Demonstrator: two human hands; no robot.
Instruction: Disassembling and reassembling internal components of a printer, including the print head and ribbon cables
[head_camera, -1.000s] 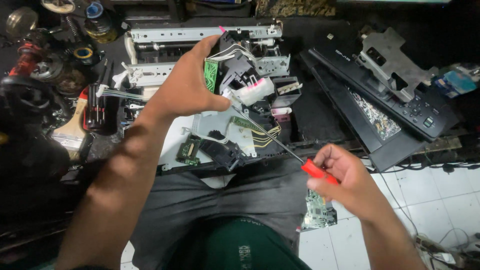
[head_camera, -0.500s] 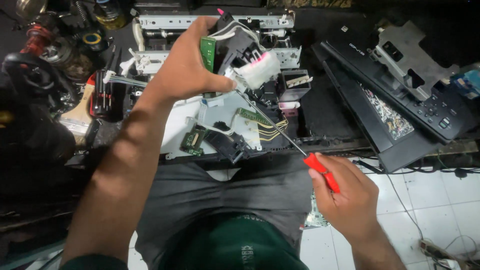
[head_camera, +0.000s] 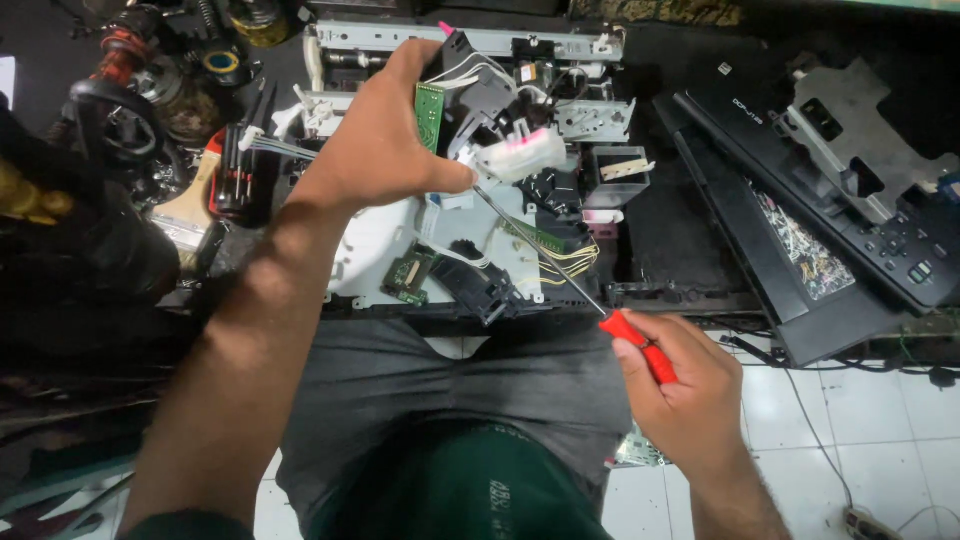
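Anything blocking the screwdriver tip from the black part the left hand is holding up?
Nothing visible. The screwdriver shaft runs free from the right hand, over the yellow wires, up to the black carriage assembly in the left hand. Its tip sits by the white-and-pink piece.

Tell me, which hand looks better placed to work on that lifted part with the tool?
Probably the right hand: it grips the red-handled screwdriver, whose shaft already reaches the black assembly. The left hand is busy holding that assembly up.
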